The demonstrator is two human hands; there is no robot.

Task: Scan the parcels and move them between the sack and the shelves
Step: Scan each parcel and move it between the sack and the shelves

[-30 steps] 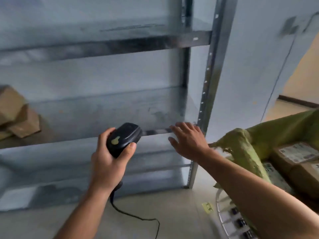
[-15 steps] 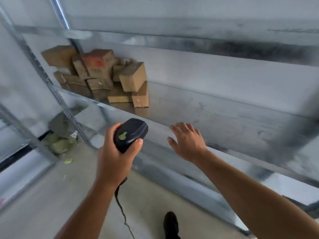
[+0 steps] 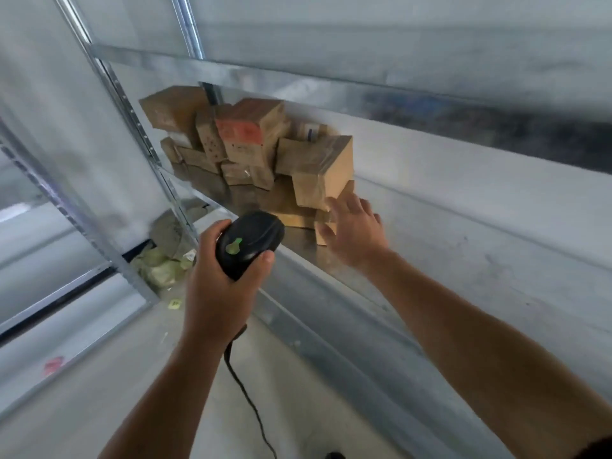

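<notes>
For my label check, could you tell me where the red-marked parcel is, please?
Head view, upper left: the red-marked parcel sits high in the stack on the metal shelf, beyond the scanner.

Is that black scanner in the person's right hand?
No, the left hand grips the scanner, while the right hand is open, fingers spread, by the parcels.

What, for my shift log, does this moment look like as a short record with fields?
Shelf: grey metal
Parcels: brown cardboard boxes piled at the shelf's left end
Left hand: grips the black scanner, cable hanging below
Right hand: open, fingers spread, at the pile's lowest right boxes; contact unclear
Under shelf: what looks like a crumpled green sack
</notes>
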